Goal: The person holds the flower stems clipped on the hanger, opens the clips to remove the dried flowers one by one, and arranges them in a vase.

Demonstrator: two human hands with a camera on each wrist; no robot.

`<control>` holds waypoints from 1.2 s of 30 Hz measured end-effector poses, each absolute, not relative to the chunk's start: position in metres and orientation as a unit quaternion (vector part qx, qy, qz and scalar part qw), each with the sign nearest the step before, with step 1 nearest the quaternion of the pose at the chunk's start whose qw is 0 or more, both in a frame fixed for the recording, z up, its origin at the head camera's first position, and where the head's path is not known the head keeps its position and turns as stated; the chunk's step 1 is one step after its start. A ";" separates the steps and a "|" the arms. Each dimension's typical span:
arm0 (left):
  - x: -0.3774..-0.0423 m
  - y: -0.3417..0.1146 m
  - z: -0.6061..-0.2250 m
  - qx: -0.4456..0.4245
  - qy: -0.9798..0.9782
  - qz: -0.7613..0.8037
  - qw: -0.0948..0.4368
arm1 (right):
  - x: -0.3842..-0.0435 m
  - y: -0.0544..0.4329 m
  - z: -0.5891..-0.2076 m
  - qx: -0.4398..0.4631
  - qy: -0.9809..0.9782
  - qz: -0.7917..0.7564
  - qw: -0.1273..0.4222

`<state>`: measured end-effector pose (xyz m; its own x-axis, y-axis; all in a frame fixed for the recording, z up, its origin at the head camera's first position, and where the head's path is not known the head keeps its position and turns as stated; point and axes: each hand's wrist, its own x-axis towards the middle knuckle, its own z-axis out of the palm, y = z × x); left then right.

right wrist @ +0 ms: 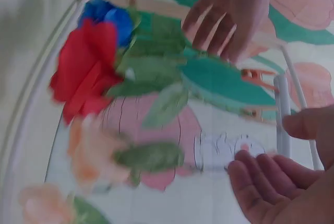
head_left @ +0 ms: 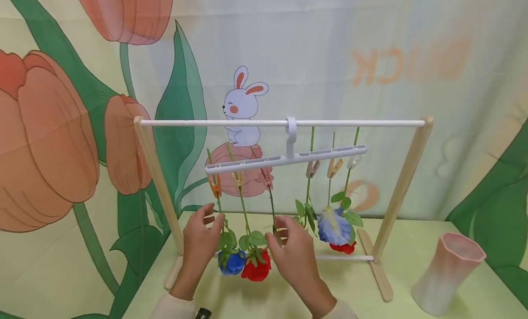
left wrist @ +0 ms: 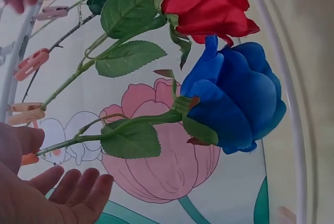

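A white clip hanger (head_left: 247,163) hangs tilted, its left end lower, with flowers clipped upside down. My left hand (head_left: 201,239) is beside the stem of the blue rose (head_left: 232,262), fingers loosely bent and apart; nothing is gripped. An orange clip (head_left: 215,186) holds that stem. Next to it hangs a red rose (head_left: 256,266). My right hand (head_left: 294,249) stands with relaxed fingers near a dark stem (head_left: 271,202) held by a pink clip (head_left: 267,178); contact is unclear. In the right wrist view a peach flower (right wrist: 96,156) hangs beside the red rose; my right hand hides it in the head view.
A wooden stand (head_left: 402,186) carries the hanger on its white rod (head_left: 354,123). On the hanger's right half hang a pale blue flower (head_left: 334,227) and a red flower (head_left: 343,248). A pink and white vase (head_left: 447,273) stands at the right. Behind is a printed curtain (head_left: 288,48).
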<state>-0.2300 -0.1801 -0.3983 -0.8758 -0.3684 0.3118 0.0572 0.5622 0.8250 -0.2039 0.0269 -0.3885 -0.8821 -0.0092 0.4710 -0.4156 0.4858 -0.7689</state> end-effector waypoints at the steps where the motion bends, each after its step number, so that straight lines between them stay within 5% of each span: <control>1: -0.233 -0.180 -0.398 0.096 -0.847 -0.469 0.230 | -0.207 0.018 -0.386 0.128 -0.826 0.505 0.214; 14: -0.254 -0.185 -0.401 0.126 -0.812 -0.520 0.234 | -0.242 -0.065 -0.358 0.152 -0.785 0.543 0.256; 36: -0.255 -0.187 -0.398 0.139 -0.805 -0.537 0.212 | -0.269 -0.123 -0.357 0.101 -0.743 0.580 0.318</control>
